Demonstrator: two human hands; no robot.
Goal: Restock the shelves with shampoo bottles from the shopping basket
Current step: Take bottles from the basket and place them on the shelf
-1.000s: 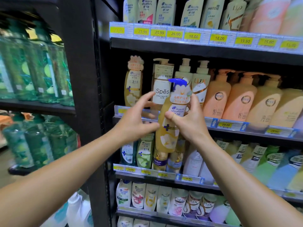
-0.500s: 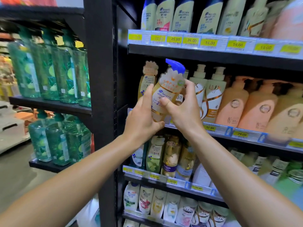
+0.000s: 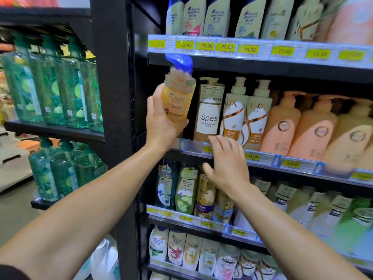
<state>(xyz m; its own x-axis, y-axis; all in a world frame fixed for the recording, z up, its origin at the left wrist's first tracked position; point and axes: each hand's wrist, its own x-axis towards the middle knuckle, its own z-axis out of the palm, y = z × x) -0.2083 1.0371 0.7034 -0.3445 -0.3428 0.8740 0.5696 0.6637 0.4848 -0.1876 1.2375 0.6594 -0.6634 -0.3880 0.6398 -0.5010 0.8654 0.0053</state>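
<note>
My left hand [image 3: 161,122] grips a yellow 2-in-1 shampoo bottle [image 3: 178,96] with a blue pump top. It holds the bottle tilted slightly right at the far left end of the middle shelf [image 3: 262,158], above the shelf's front rail and just left of a Spes bottle [image 3: 209,116]. My right hand [image 3: 228,166] hovers lower, fingers spread and holding nothing, in front of the shelf's price strip. The shopping basket is out of view.
A black upright post [image 3: 113,118] stands directly left of the bottle. Lux bottles [image 3: 234,114] and peach pump bottles [image 3: 282,126] fill the shelf to the right. More bottles line the shelves above and below. Green bottles [image 3: 60,87] fill the left rack.
My right hand has let go of the yellow bottle and dropped below the shelf edge. My left hand alone now holds the bottle, which has moved up and left into the shelf's end slot.
</note>
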